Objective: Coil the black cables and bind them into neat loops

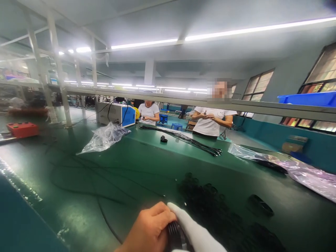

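Observation:
At the bottom centre, my bare left hand (152,225) is closed around a black ribbed piece (173,229), its thumb and fingers pressed together. My right hand (193,227), in a white glove or covering, meets it from the right and grips the same dark piece; the lower part of the piece is cut off by the frame. Just beyond and to the right lies a heap of black rings or coils (207,196) on the green table (126,161). A separate black loop (261,204) rests farther right.
A bundle of black cables (183,138) and a small black coil (163,139) lie across the table. Clear plastic bags (105,138) sit left and right. A blue-and-grey machine (117,113), a red box (22,129) and a shelf rail stand behind. Two people (210,120) are opposite.

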